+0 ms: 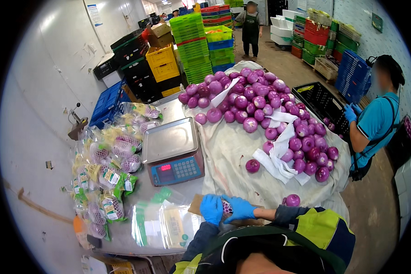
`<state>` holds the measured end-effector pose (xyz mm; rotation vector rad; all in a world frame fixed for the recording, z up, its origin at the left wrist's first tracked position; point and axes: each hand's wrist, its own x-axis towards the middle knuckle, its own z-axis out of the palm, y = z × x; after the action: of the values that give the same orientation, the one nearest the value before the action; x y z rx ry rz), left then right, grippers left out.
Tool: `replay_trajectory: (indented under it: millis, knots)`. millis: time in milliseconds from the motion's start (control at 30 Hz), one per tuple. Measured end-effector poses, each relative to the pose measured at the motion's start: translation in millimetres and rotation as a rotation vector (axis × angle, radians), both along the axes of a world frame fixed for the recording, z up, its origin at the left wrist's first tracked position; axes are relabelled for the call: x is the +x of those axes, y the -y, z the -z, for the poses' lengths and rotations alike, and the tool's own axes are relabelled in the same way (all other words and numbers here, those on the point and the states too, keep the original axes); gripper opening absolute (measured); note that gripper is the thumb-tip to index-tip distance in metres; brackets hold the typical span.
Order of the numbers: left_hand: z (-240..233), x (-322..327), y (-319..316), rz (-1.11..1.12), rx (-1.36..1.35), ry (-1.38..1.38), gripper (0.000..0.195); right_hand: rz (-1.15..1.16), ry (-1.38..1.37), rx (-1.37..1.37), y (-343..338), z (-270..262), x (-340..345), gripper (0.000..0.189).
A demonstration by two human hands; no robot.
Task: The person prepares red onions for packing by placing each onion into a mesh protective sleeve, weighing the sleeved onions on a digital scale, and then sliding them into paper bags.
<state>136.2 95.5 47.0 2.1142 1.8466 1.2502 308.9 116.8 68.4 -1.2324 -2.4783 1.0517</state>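
Observation:
My left hand [211, 209], in a blue glove, and my gloved right hand [240, 209] are closed around a red onion in a white foam net [227, 208]. Much of the onion is hidden by my fingers. Beneath my hands lies a piece of brown cardboard [195, 204] at the table's near edge. Left of it is a stack of clear printed plastic bags [162, 226]. A digital scale [173, 150] with a bare steel pan stands beyond the bags. One loose red onion [293, 200] rests to the right of my right hand.
Red onions [250, 102] are heaped on a pale cloth [222, 150], with white foam nets [277, 157] among them. Bagged onions [104, 178] crowd the table's left side. A co-worker [376, 116] stands at the right by a black crate [320, 102]. Stacked green crates [191, 51] rise behind.

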Motion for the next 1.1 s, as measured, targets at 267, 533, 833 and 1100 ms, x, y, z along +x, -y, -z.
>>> replay_trajectory:
  millis: [267, 533, 833, 1100]
  knots:
    - [-4, 0, -1, -0.019, -0.028, -0.027, 0.008, -0.101, -0.070, -0.133, -19, -1, 0, 0.110]
    - [-53, -10, 20, -0.229, 0.133, 0.094, 0.023, -0.071, 0.005, -0.118, -33, -29, 10, 0.119]
    - [63, -85, 62, -0.555, -0.217, -0.314, 0.052, 0.000, -0.070, -0.272, -43, -82, 33, 0.119]
    - [43, -71, 57, -0.417, -0.336, -0.111, 0.064, 0.008, -0.136, -0.291, -22, -81, 45, 0.119]
